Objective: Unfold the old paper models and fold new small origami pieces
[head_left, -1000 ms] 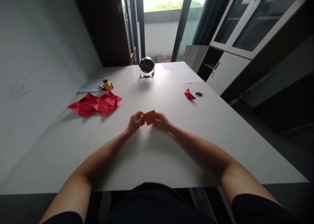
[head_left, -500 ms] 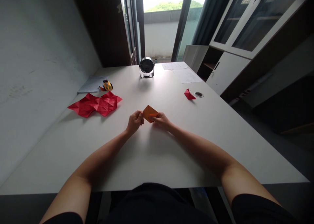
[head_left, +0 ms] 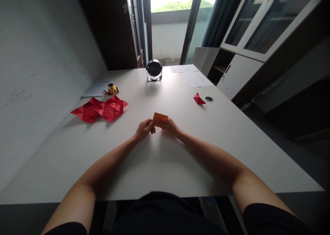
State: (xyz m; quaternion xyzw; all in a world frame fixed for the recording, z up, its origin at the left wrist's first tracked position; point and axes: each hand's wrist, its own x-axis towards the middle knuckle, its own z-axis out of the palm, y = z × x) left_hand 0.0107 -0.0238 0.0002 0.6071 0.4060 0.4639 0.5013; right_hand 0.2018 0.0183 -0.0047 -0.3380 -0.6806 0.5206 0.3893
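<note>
A small folded piece of orange paper is held just above the middle of the white table. My left hand pinches its lower left corner between thumb and fingers. From the other side my right hand grips the lower right part, with the fingers partly behind the paper. Both hands cover the paper's lower edge, so its folds there are hidden.
Creased red paper lies on the left, with a yellow toy vehicle behind it. A round black device stands at the back. On the right are a small red folded paper, a cable hole and paper sheets.
The orange paper has turned from a diamond pose to a roughly rectangular outline. My left hand has shifted slightly right and down, closer to my right hand.
</note>
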